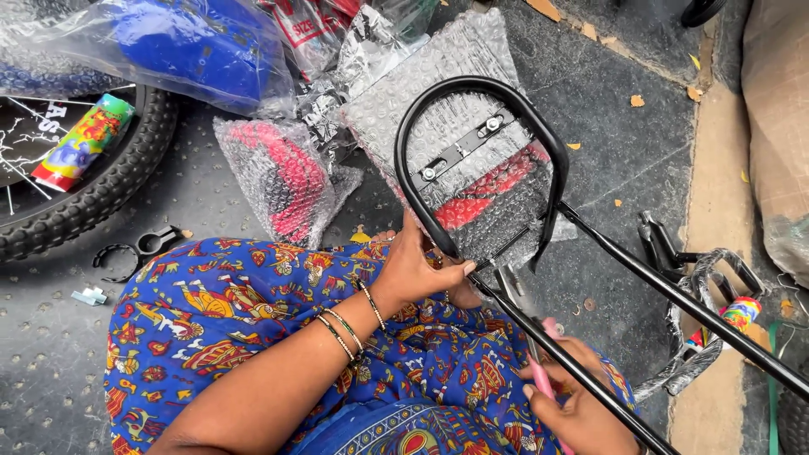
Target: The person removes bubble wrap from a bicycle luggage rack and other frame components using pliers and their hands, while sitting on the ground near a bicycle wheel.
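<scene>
Grey studded floor matting (50,371) carries the parts, with a bicycle wheel (101,190) at the upper left and bubble-wrapped bundles (282,181) beyond your knees. Your left hand (417,270) is closed around the lower left of the black tubular hoop frame (480,93), near where the loop meets its long stays. Your right hand (573,404) is closed on pink-handled pliers (527,324), whose metal jaws sit against the stay just below the left hand. The frame lies across your lap: its rounded end points away from you toward the upper centre, and its long axis runs diagonally, the stays trailing to the lower right past the pedals (674,244). Risk, as a judgement: the plier jaws could slip on the smooth painted tube and scratch it or nip your left fingers, since they work close together; the unsupported stays could also let the frame twist in your grip.
</scene>
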